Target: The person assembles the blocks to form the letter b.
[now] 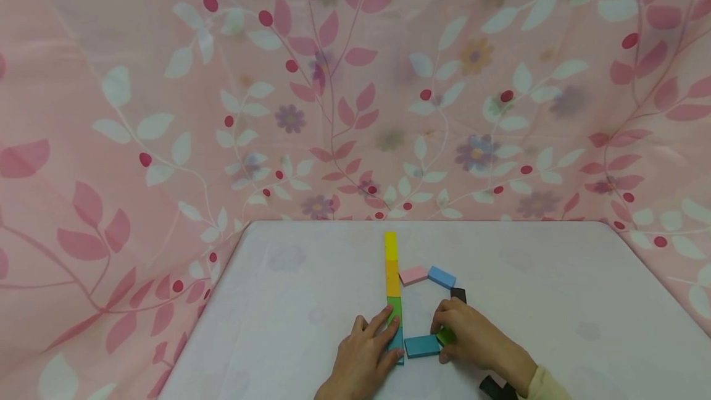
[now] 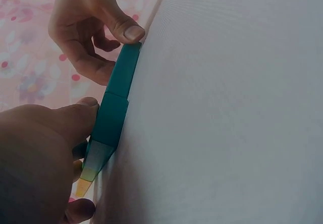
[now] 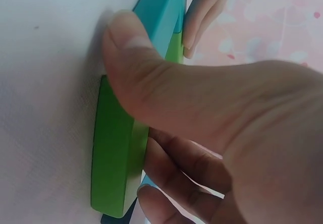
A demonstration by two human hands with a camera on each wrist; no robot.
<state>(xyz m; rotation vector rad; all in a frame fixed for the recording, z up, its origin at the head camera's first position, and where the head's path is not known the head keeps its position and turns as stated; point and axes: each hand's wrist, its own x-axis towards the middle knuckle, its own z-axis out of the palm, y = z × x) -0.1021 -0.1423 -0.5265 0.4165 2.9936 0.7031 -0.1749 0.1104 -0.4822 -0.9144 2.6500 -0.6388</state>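
Note:
My left hand (image 1: pixel 363 350) rests its spread fingers on a straight row of flat blocks in the head view, touching the light green block (image 1: pixel 394 307) and the teal block (image 1: pixel 397 339) at the near end. Beyond them, an orange block (image 1: pixel 392 278) and a yellow block (image 1: pixel 390 245) continue the row. To the right, my right hand (image 1: pixel 472 335) pinches a green block (image 1: pixel 445 336) between thumb and fingers, beside the end of another teal block (image 1: pixel 422 346). The right wrist view shows the thumb over the green block (image 3: pixel 111 153), partly covering it.
A pink block (image 1: pixel 413 275), a blue block (image 1: pixel 441 276) and a dark block (image 1: pixel 458 295) curve right from the row; the right hand partly hides the dark one. Everything lies on a white-covered table (image 1: pixel 278 307) before a pink floral cloth (image 1: pixel 355 79). A black object (image 1: pixel 491 387) is by the right wrist.

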